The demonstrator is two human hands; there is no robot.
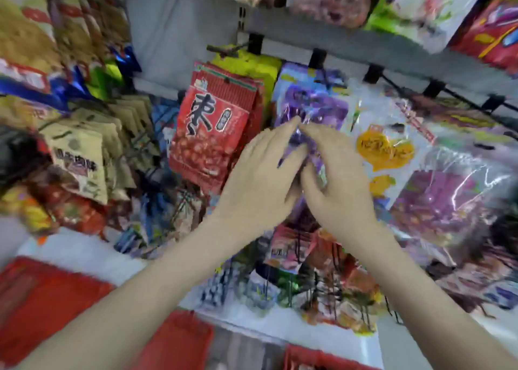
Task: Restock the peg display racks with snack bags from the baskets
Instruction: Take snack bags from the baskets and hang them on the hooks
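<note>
Where the two hands meet before the rack, room is tight: red bags hang just left, a clear bag with an orange label just right, and a grey rail with black pegs crosses above. The left hand and right hand both clamp their fingers on one crumpled, shiny purple bag, held in front of the hanging purple bags. Three red baskets show partly along the bottom edge
</note>
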